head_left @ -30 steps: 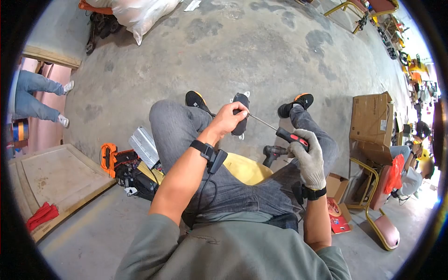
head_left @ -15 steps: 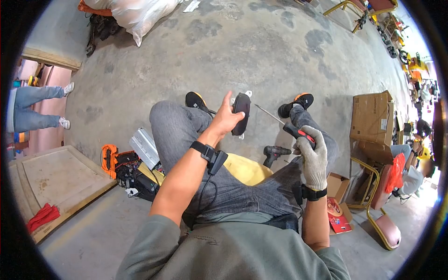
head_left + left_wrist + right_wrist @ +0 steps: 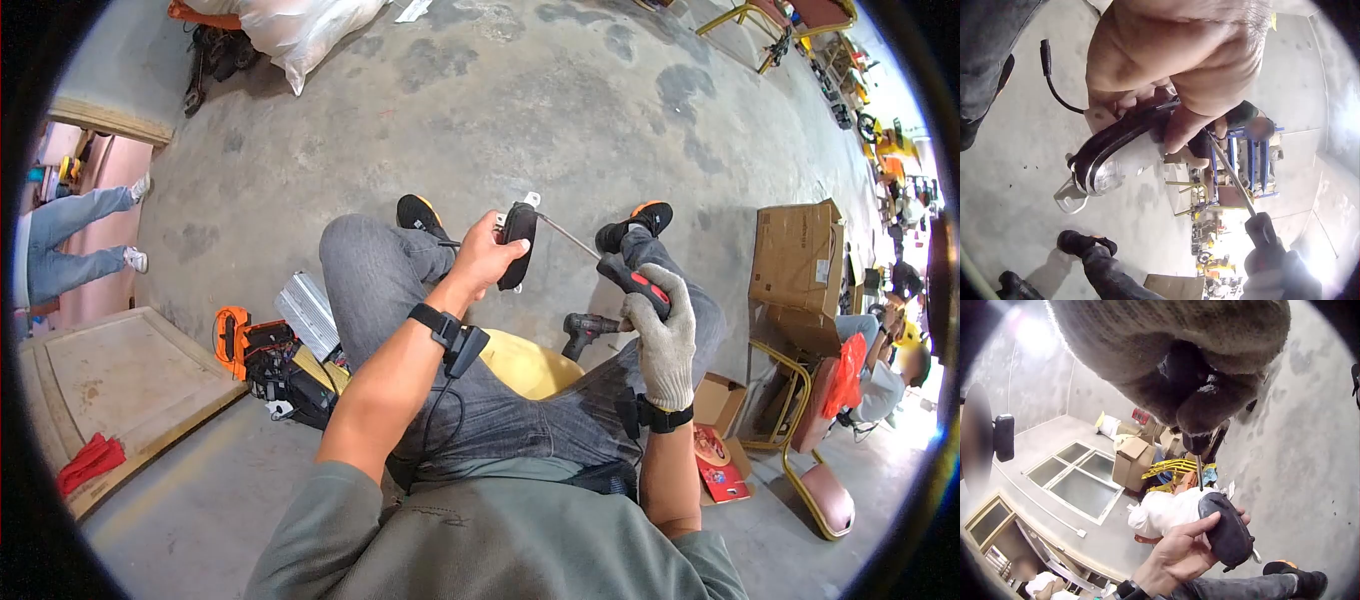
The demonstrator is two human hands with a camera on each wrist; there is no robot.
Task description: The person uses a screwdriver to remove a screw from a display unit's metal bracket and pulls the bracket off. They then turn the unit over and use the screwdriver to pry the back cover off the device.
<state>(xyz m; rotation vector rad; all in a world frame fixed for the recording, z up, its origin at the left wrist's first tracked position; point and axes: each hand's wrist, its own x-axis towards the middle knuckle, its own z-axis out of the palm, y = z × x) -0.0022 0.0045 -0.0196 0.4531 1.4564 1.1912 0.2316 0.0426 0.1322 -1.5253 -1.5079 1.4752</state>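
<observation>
My bare left hand (image 3: 485,258) holds a black oblong housing (image 3: 519,243) over the floor between my feet, thumb on its near face and fingers behind. In the left wrist view the housing has a shiny side, a metal tab (image 3: 1071,197) at one end and a short cable ending in a plug (image 3: 1045,57). My gloved right hand (image 3: 668,340) grips a screwdriver (image 3: 632,283) by its black and red handle. Its thin shaft (image 3: 570,233) reaches left, the tip right at the housing's upper edge. The right wrist view shows the shaft end overlapping the housing's top edge.
A cordless drill (image 3: 591,328) lies by my right thigh, beside a yellow surface (image 3: 532,362) between my legs. Left of me are a finned silver box (image 3: 308,318) and an orange tool (image 3: 232,343). Cardboard boxes (image 3: 796,255) and a chair (image 3: 815,425) stand right.
The screwdriver tip drew back from the housing, then returned to its upper edge. My left index finger left the tip, stretched out, and now lies against the housing again.
</observation>
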